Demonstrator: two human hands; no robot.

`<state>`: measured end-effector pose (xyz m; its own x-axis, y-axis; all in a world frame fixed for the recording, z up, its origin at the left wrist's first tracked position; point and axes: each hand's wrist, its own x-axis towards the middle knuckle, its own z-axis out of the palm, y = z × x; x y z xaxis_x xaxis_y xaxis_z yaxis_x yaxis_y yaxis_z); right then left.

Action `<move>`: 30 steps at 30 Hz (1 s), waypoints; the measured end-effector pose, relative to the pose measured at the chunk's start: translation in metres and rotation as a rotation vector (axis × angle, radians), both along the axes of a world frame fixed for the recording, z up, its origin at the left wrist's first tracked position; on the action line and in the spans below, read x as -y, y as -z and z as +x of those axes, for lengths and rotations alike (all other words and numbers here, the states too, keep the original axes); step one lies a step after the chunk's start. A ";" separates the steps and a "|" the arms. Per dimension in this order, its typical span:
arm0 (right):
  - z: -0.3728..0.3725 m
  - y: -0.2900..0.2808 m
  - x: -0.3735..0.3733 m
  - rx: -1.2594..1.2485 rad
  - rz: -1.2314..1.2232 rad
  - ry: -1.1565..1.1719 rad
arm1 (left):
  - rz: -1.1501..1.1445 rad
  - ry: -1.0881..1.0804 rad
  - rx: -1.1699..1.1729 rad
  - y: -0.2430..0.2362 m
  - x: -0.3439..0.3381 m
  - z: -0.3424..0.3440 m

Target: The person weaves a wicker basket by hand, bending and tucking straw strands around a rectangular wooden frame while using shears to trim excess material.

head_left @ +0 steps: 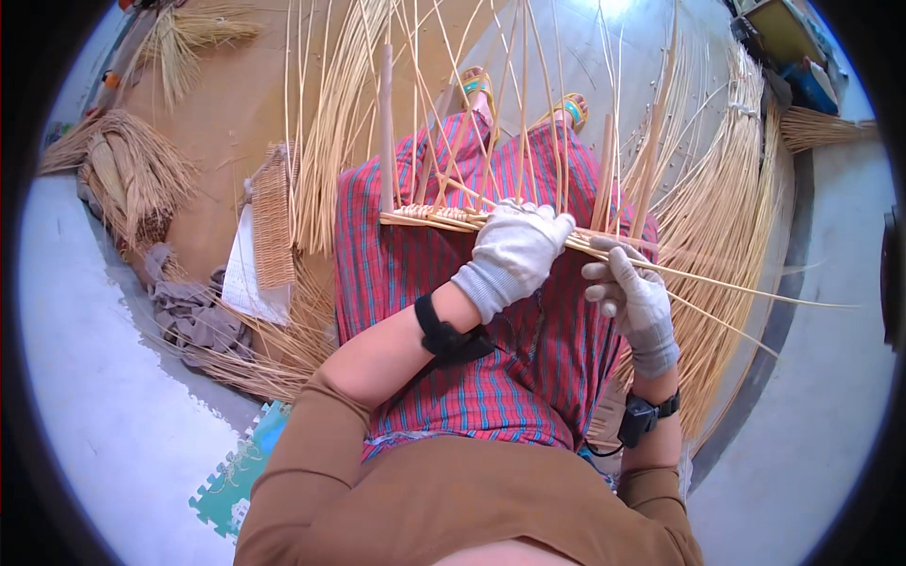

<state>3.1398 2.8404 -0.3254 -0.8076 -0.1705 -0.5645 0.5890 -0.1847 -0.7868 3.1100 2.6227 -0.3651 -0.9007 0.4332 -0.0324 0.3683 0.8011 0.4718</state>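
Across my lap lies a narrow strip of wicker weaving [436, 216], its upright stakes [386, 132] rising away from me, some thick, some thin. My left hand [519, 247], in a pale work glove, is closed over the woven edge near its middle. Just right of it my right hand [634, 294], gloved too, has its fingers bent round the long loose canes [717, 281] that run out to the right. The fingertips of the left hand are partly hidden behind its knuckles. My red striped cloth [472, 377] covers the legs under the work.
Long bundles of cane [731, 245] lie on the floor at right, more [340, 123] at far left of my knees. A woven panel [274, 217] rests on a white sheet [243, 269]. Grey cloth [193, 307], a tied bundle [132, 174] and a green foam mat [231, 486] are at left.
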 end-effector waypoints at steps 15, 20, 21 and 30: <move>-0.095 -0.014 0.022 -0.636 0.924 -0.279 | 0.313 -0.149 0.050 0.034 0.011 0.026; -0.108 -0.045 0.068 -0.881 1.327 -0.473 | 0.290 -0.197 0.103 0.035 0.007 0.029; -0.111 -0.036 0.070 -0.911 1.309 -0.443 | 0.280 -0.199 0.118 0.036 0.007 0.027; -0.069 0.003 -0.027 -0.708 1.217 -0.258 | 0.201 -0.155 0.114 0.026 0.010 0.018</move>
<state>3.0708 2.8670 -0.3286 -0.9972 -0.0638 0.0383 -0.0744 0.8559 -0.5118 3.1279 2.6130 -0.3913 -0.9521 0.2987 -0.0651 0.1841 0.7301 0.6580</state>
